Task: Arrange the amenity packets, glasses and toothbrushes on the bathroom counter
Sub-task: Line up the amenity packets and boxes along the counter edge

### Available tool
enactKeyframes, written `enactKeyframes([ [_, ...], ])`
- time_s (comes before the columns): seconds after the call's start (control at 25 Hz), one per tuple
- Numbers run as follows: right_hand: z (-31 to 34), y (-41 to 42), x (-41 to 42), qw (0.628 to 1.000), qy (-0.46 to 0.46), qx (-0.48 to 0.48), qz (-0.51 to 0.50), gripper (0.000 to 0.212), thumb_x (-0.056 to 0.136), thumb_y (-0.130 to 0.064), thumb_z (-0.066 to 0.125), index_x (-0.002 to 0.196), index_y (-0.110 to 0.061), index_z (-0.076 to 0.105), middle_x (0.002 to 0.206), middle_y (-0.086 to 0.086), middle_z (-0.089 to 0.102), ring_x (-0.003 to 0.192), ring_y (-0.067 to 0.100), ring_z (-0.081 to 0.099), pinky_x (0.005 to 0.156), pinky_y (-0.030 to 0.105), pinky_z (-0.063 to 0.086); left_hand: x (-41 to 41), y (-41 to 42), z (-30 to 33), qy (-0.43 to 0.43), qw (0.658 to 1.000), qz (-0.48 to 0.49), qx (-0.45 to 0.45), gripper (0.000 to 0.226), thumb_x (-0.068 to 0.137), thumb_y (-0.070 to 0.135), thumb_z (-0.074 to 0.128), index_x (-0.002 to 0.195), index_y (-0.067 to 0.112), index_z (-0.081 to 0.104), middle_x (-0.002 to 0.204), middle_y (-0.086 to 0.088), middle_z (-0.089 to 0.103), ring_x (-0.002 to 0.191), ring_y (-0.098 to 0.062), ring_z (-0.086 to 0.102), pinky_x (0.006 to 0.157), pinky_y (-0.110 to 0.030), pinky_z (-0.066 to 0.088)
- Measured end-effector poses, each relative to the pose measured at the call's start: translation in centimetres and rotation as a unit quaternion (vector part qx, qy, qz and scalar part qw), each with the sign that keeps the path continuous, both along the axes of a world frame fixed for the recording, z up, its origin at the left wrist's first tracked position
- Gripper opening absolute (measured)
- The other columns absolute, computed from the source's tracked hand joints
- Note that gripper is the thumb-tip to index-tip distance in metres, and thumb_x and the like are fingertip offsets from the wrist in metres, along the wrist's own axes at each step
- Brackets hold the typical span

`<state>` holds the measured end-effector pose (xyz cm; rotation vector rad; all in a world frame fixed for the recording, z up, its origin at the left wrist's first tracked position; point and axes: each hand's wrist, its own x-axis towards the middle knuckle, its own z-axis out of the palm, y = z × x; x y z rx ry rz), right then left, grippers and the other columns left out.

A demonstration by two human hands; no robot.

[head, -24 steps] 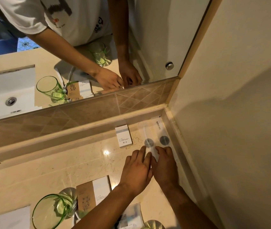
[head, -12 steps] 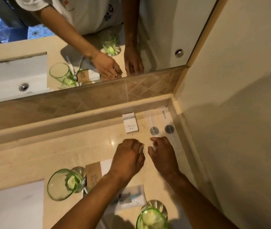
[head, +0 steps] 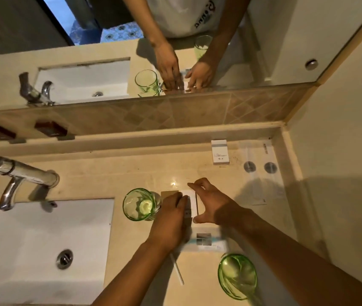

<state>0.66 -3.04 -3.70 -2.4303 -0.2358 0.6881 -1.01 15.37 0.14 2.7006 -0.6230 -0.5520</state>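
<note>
White-and-brown packet (head: pixel 189 200) lies between left hand (head: pixel 171 217) and right hand (head: pixel 211 203).

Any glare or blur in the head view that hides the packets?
Head view: a small glare spot on the counter just beyond the hands; the packet under the left hand is motion-blurred; the clear toothbrush sleeves are faint; wide-angle bending at edges.

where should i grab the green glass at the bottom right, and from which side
Grip the green glass around its outer wall, coming from its right, the wall side. It stands upright, mouth open upward, and that side looks clear; a packet lies just beyond it.
</note>
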Motion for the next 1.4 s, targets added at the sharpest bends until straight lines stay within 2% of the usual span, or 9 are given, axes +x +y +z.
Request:
enactKeyframes([
  [0.16, -0.4, 0.4, -0.3, 0.999, -0.029, 0.018, 0.000, 0.100, 0.068, -0.035, 0.086, 0.152, -0.019, 0.034, 0.141, 0.003, 0.037, 0.121, 0.022, 0.051, 0.102, 0.030, 0.048, 0.6, -1.5, -0.6, -0.025, 0.996, -0.022, 0.083, 0.077, 0.082, 0.024, 0.058, 0.153, 0.018, 0.028, 0.161, -0.011, 0.026, 0.135, -0.035, 0.035, 0.109, -0.040, 0.036],
  [0.28, -0.6, -0.2, -0.6, 0.996, -0.064, 0.065, -0.024, 0.088, 0.069, -0.025, 0.083, 0.147, -0.013, 0.044, 0.134, 0.005, 0.043, 0.104, 0.016, 0.053, 0.093, 0.019, 0.046, 1.3, -2.5, -0.8, -0.024, 0.993, -0.028, 0.111, 0.077, 0.083, 0.022, 0.058, 0.152, 0.020, 0.026, 0.162, -0.010, 0.024, 0.132, -0.034, 0.037, 0.106, -0.040, 0.036],
  [0.36, -0.6, -1.0, -0.3, 0.992, -0.081, 0.086, -0.042, 0.088, 0.071, -0.023, 0.083, 0.148, -0.012, 0.043, 0.136, 0.003, 0.044, 0.099, 0.010, 0.049, 0.090, 0.011, 0.040, 2.2, -3.0, -0.7, -0.035, 0.994, -0.024, 0.100, 0.073, 0.081, 0.022, 0.058, 0.149, 0.021, 0.032, 0.159, -0.006, 0.029, 0.131, -0.032, 0.036, 0.102, -0.039, 0.036],
  [0.48, -0.5, -2.1, 1.2, 0.987, -0.108, 0.084, -0.083, 0.089, 0.074, -0.023, 0.084, 0.151, -0.012, 0.040, 0.145, 0.003, 0.041, 0.106, 0.016, 0.055, 0.093, 0.005, 0.035, 5.1, -4.0, -0.4, -0.045, 0.997, -0.010, 0.056, 0.069, 0.076, 0.024, 0.061, 0.141, 0.020, 0.041, 0.154, -0.006, 0.036, 0.130, -0.032, 0.037, 0.098, -0.040, 0.040],
  [0.6, -0.6, -2.5, 2.7, 0.971, -0.143, 0.088, -0.169, 0.075, 0.080, -0.022, 0.081, 0.146, -0.017, 0.046, 0.134, -0.002, 0.044, 0.098, 0.007, 0.051, 0.085, -0.002, 0.034, 8.8, -5.4, -0.4, -0.038, 0.999, 0.010, 0.012, 0.068, 0.073, 0.020, 0.063, 0.138, 0.016, 0.045, 0.150, -0.008, 0.040, 0.123, -0.034, 0.042, 0.097, -0.040, 0.044],
  [0.76, -0.7, -3.3, 4.7, 0.943, -0.159, 0.057, -0.285, 0.052, 0.088, -0.022, 0.070, 0.136, -0.025, 0.053, 0.127, -0.005, 0.050, 0.102, 0.013, 0.063, 0.087, 0.019, 0.054, 12.8, -7.2, -1.4, 0.016, 0.998, 0.051, -0.035, 0.071, 0.073, 0.011, 0.069, 0.140, 0.015, 0.044, 0.151, -0.006, 0.038, 0.124, -0.033, 0.040, 0.101, -0.036, 0.043],
  [1.04, -2.1, -5.2, 6.2, 0.916, -0.166, -0.017, -0.364, 0.049, 0.086, -0.021, 0.073, 0.131, -0.023, 0.054, 0.127, 0.005, 0.050, 0.114, 0.022, 0.058, 0.090, 0.038, 0.060, 14.2, -8.3, -2.4, 0.008, 0.991, 0.073, -0.115, 0.063, 0.071, 0.002, 0.064, 0.132, 0.015, 0.052, 0.148, -0.007, 0.037, 0.126, -0.030, 0.041, 0.103, -0.033, 0.043],
  [1.2, -2.7, -5.4, 6.6, 0.910, -0.144, -0.014, -0.390, 0.049, 0.091, -0.027, 0.070, 0.136, -0.028, 0.051, 0.134, 0.003, 0.048, 0.121, 0.021, 0.053, 0.100, 0.040, 0.056, 13.3, -8.2, -2.4, -0.024, 0.981, 0.096, -0.165, 0.050, 0.072, 0.001, 0.061, 0.120, 0.011, 0.054, 0.138, -0.007, 0.035, 0.115, -0.025, 0.049, 0.090, -0.019, 0.043],
  [1.4, -2.8, -5.1, 6.7, 0.905, -0.148, 0.017, -0.398, 0.044, 0.096, -0.024, 0.064, 0.139, -0.026, 0.052, 0.138, 0.002, 0.049, 0.125, 0.021, 0.055, 0.102, 0.040, 0.056, 11.9, -8.3, -2.4, 0.008, 0.973, 0.156, -0.169, 0.059, 0.077, 0.006, 0.066, 0.132, 0.019, 0.047, 0.123, -0.006, 0.042, 0.113, -0.022, 0.046, 0.088, -0.020, 0.039],
])
